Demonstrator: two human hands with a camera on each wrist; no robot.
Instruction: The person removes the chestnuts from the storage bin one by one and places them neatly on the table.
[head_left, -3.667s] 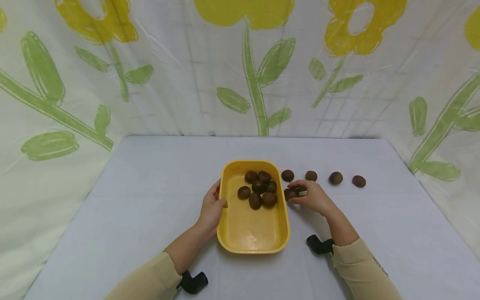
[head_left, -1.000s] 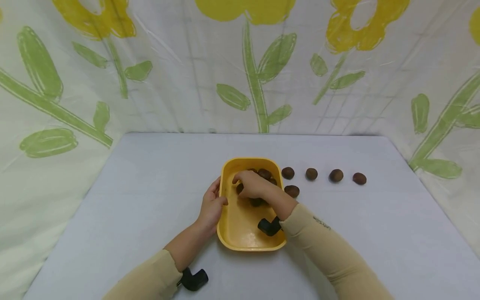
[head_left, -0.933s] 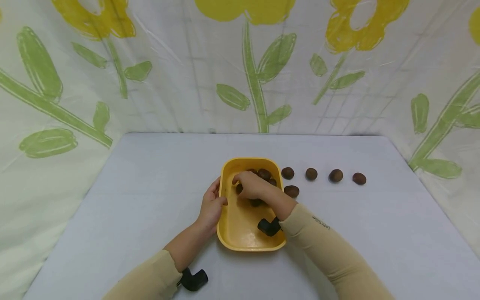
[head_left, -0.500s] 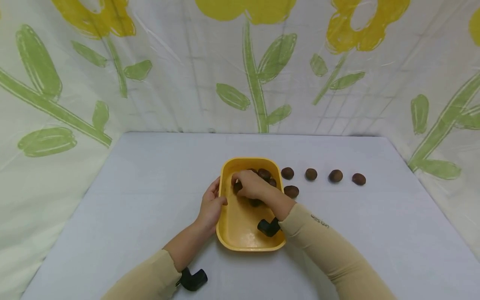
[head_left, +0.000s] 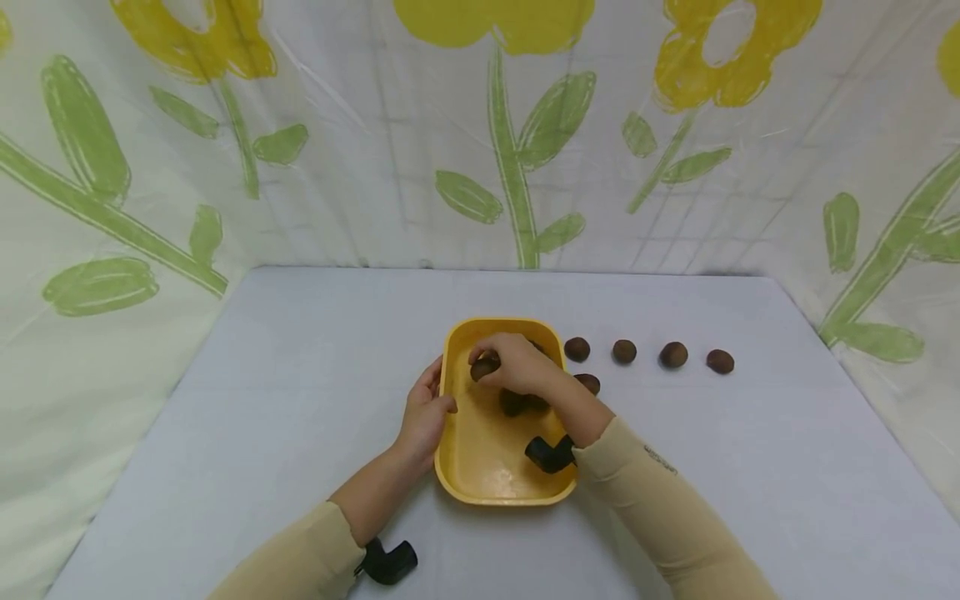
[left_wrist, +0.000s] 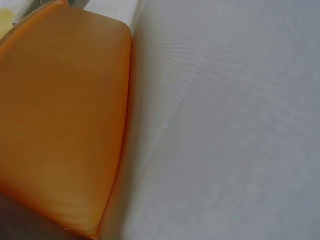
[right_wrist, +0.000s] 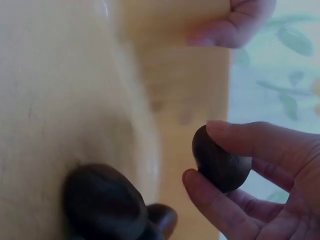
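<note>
A yellow tray (head_left: 483, 462) stands on the white table with several brown chestnuts (head_left: 512, 403) in its far part. My left hand (head_left: 422, 421) grips the tray's left rim, thumb over the edge. Only the tray's outer wall (left_wrist: 65, 115) fills the left side of the left wrist view. Over the tray, my right hand (head_left: 521, 364) pinches one chestnut (right_wrist: 220, 162) between thumb and fingertips. That chestnut appears lifted off the tray floor in the right wrist view, with others (right_wrist: 102, 202) lying nearby. The hand and forearm partly hide the chestnuts beneath.
Right of the tray, a row of chestnuts (head_left: 673, 355) runs along the table (head_left: 315, 358). Another chestnut (head_left: 588, 383) lies close beside the tray's right rim, partly behind the forearm. A flowered curtain (head_left: 345, 183) hangs behind the table.
My right hand set a chestnut down beside the tray's right rim, then reached back into the tray. Within the last half second it has raised another chestnut slightly. The left hand stays put.
</note>
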